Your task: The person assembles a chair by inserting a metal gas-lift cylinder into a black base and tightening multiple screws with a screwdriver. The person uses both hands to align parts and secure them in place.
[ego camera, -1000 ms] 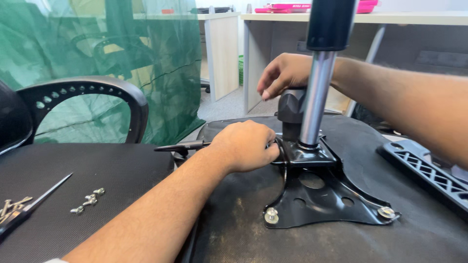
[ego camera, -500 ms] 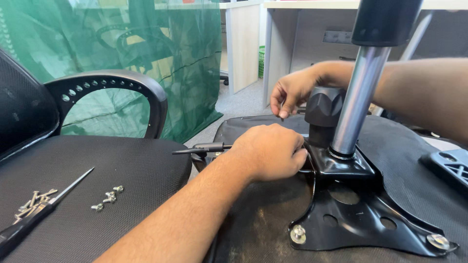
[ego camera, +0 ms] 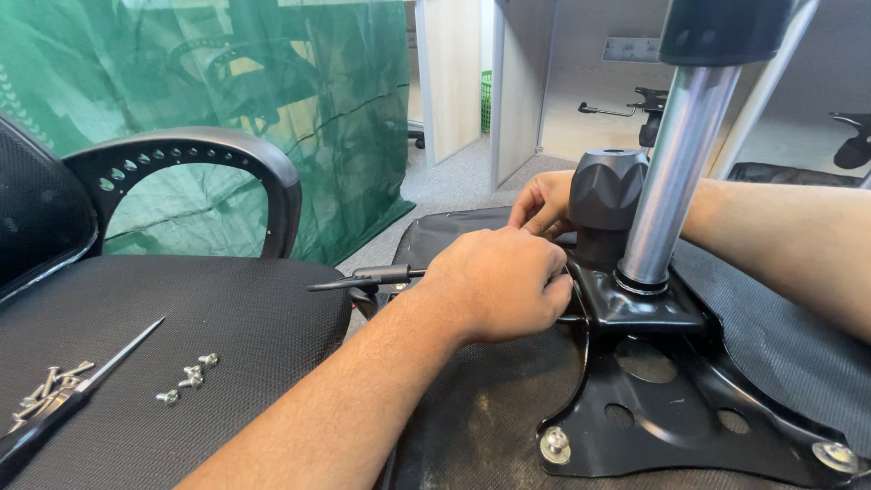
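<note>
The black metal chair mechanism plate lies on the upturned black seat, two silver bolts already in. The left hand is closed at its edge by the black lever; the right hand pinches beside the black round knob. Loose screws wait on the other seat, so fastening seems unfinished.

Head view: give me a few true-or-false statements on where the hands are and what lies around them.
1. The left hand rests against the black metal base plate. True.
2. The right hand holds the screwdriver. False: the screwdriver lies untouched on the mesh seat; the right hand is beside the black knob.
3. Loose screws lie on the mesh seat. True.
4. The chrome column lies flat. False: it stands upright from the base plate.
</note>
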